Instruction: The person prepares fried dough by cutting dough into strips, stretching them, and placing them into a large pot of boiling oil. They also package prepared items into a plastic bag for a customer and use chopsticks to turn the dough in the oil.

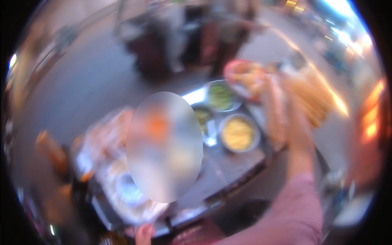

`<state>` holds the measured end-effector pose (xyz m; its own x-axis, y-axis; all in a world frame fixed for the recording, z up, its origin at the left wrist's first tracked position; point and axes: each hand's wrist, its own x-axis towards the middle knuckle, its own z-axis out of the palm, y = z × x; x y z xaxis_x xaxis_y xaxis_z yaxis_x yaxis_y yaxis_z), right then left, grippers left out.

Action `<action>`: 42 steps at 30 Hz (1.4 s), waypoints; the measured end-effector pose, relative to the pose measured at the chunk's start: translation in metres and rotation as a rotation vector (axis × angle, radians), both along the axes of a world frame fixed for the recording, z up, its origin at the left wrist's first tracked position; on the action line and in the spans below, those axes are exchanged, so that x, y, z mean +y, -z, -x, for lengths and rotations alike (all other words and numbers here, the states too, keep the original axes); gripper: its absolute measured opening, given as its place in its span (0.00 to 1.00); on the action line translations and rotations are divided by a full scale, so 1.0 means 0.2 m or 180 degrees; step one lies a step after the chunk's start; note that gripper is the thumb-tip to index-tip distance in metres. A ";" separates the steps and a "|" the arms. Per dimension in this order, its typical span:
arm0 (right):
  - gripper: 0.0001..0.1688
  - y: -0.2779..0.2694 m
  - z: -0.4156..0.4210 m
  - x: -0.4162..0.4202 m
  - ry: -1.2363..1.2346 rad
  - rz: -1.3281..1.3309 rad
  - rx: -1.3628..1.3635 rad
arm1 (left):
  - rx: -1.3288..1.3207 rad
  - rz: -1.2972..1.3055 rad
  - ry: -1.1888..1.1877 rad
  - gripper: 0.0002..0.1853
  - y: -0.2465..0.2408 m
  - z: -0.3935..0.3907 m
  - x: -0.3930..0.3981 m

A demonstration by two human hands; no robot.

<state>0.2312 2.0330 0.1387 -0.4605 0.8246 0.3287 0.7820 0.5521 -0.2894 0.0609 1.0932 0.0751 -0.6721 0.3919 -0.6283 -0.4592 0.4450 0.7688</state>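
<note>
The picture is heavily blurred. My right arm, in a pink sleeve, reaches up past the cart's right side; my right hand [283, 78] is smeared near a red-rimmed plate [228, 72] of pale orange food, its grip unclear. My left hand [145, 232] is at the bottom, beside the lower edge of a whitish, plastic-like bundle [122, 211]; whether it holds this cannot be told. Between them are a bowl of yellow food [238, 133], a metal bowl of chopped green food [221, 95] and a partly hidden container of greenish food [202, 121]. A blurred oval covers the middle.
The dark cart top [226, 168] has a raised front edge. Long tan pieces [312, 95] lie beyond my right arm. Bags of pinkish-orange items [107, 134] stand at the left. Across the grey ground is a dark stand or vehicle [150, 52], with blurred figures around it.
</note>
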 end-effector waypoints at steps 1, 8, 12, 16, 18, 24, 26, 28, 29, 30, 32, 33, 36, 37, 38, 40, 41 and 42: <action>0.14 0.04 0.08 -0.18 -0.0313 0.0148 -0.0047 | -0.0032 0.0000 -0.0146 0.15 -0.02 0.02 -0.07; 0.13 -0.18 -0.21 -1.30 -0.0504 0.0297 0.0035 | 0.0370 -0.0621 0.0870 0.20 0.07 0.11 -0.49; 0.13 -0.24 -0.09 -2.08 -0.0689 0.0763 0.0276 | 0.0582 -0.0823 0.0869 0.21 0.16 0.14 -0.94; 0.14 -0.06 0.38 -3.02 -0.1520 0.2188 0.0358 | 0.0757 -0.0663 0.0430 0.20 0.18 0.20 -1.38; 0.19 -0.03 0.80 -3.67 -0.2155 0.2303 -0.0418 | 0.0903 -0.0479 0.0068 0.20 0.15 0.24 -1.65; 0.23 -0.16 1.62 -4.87 -0.3460 0.2068 -0.0589 | 0.0967 -0.0438 -0.0548 0.17 -0.01 0.45 -2.13; 0.23 -0.14 1.89 -4.97 -0.3717 0.1963 0.0072 | 0.1201 -0.0338 -0.0577 0.17 -0.12 0.57 -2.19; 0.28 -0.21 2.19 -5.14 -0.3905 0.1853 0.0691 | 0.1884 0.0080 -0.0484 0.18 -0.16 0.68 -2.31; 0.32 -0.23 2.30 -5.13 -0.3914 0.1534 0.0499 | 0.2220 0.0230 -0.0392 0.18 -0.17 0.75 -2.33; 0.34 -0.29 2.43 -5.25 -0.3898 0.1338 0.0607 | 0.2279 0.0285 -0.0564 0.18 -0.17 0.76 -2.41; 0.36 -0.31 2.63 -5.33 -0.3879 0.1374 0.0835 | 0.2185 0.0281 -0.0679 0.18 -0.25 0.79 -2.50; 0.38 -0.32 2.70 -5.35 -0.3924 0.1473 0.0741 | 0.2125 0.0294 -0.0774 0.18 -0.27 0.82 -2.52; 0.40 -0.33 2.86 -5.40 -0.4235 0.0640 0.0396 | 0.1922 0.0693 -0.0364 0.18 -0.24 0.91 -2.63; 0.39 -0.32 2.91 -5.42 -0.4271 0.0653 0.0200 | 0.1805 0.0827 -0.0233 0.18 -0.23 0.95 -2.66; 0.39 -0.31 2.95 -5.45 -0.4297 0.0669 0.0007 | 0.1839 0.0689 -0.0231 0.18 -0.23 1.00 -2.69; 0.38 -0.30 3.00 -5.49 -0.4353 0.0668 -0.0136 | 0.1814 0.0416 -0.0210 0.19 -0.24 1.05 -2.73; 0.38 -0.29 2.99 -5.48 -0.4332 0.0665 -0.0226 | 0.1866 0.0318 -0.0187 0.19 -0.24 1.08 -2.75; 0.36 -0.23 3.00 -5.48 -0.4356 0.0539 -0.0048 | 0.1913 0.0224 -0.0162 0.19 -0.25 1.12 -2.76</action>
